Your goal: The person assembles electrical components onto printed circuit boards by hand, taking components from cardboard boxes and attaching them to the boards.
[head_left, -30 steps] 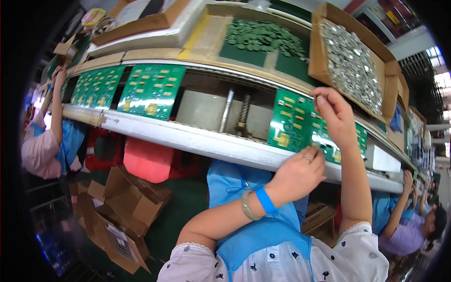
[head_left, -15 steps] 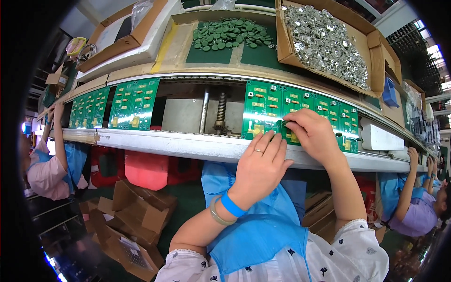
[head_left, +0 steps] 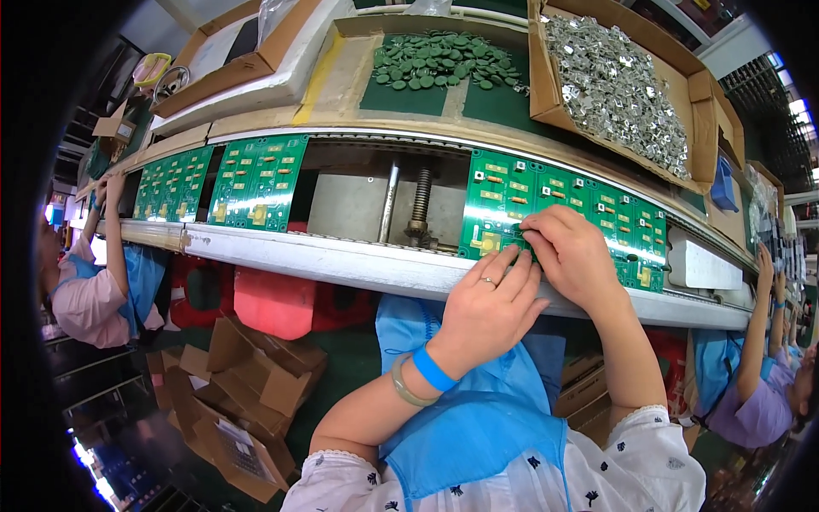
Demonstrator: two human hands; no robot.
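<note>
Under my hands lies a group of green circuit boards (head_left: 501,224) on the rail line, carrying small resistors and white-and-black square switches. My right hand (head_left: 573,256) has thumb and forefinger pinched on a green disc component (head_left: 521,230) at the leftmost board's surface. The fingers partly cover it, so whether its leads are in the board cannot be seen. My left hand (head_left: 488,309) lies with fingers stretched over the near rail and the board's lower edge, its fingertips just below the disc. Another dark green disc (head_left: 631,257) stands on a board to the right.
A heap of green discs (head_left: 444,60) lies beyond the rail, beside a carton of small metal parts (head_left: 614,81). More boards (head_left: 258,181) sit left of a gap with a threaded rod (head_left: 421,205). Co-workers' arms (head_left: 113,226) reach the line at both sides.
The whole view has shifted, so the line sits farther right in it. My right fingertips, with the disc, have moved slightly left across the board. My left hand stays by the near rail.
</note>
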